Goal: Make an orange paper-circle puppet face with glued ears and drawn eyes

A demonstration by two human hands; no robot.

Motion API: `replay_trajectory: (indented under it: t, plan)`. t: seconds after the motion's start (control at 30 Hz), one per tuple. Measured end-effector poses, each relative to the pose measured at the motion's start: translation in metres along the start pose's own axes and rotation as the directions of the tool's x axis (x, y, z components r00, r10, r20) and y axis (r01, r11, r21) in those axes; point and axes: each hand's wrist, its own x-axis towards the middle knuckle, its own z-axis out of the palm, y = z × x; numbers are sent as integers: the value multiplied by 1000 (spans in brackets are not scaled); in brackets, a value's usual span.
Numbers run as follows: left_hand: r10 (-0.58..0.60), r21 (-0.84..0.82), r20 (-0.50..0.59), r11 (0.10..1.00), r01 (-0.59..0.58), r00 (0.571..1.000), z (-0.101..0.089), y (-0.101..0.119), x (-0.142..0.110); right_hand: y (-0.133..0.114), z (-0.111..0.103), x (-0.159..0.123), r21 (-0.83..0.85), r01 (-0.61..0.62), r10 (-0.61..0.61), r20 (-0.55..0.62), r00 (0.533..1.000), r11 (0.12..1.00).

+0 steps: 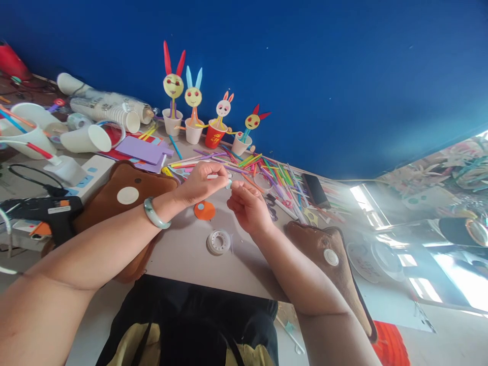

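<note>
My left hand, with a pale green bangle on the wrist, pinches a thin white stick above the table. My right hand is curled, its fingertips meeting the stick's end; whatever they pinch there is too small to name. Below the hands lie an orange paper circle and a white tape roll. Behind them spreads a pile of coloured sticks.
Four paper-cup rabbit figures stand by the blue wall. Stacked paper cups, purple foam sheets, a black glue gun, a phone and two brown cushions surround the work spot.
</note>
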Motion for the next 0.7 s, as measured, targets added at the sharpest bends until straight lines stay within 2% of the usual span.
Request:
replay_trajectory:
  t: [0.27, 0.4, 0.6, 0.7]
  plan:
    - [51, -3, -64, 999, -51, 997, -2, -3, 1, 3, 2, -1, 18, -12, 12, 5, 1000, 1000]
    - [73, 13, -81, 997, -72, 994, -2, -3, 1, 5, 2, -2, -10, 22, -22, 3, 1000, 1000]
    - [101, 82, -39, 992, -98, 994, -2, -4, 0, 10, 1, 0, -132, 140, -149, -59, 987, 981]
    - [93, 104, -12, 990, -91, 996, -1, -4, 0, 5, -3, -2, -316, 225, -262, -80, 962, 922]
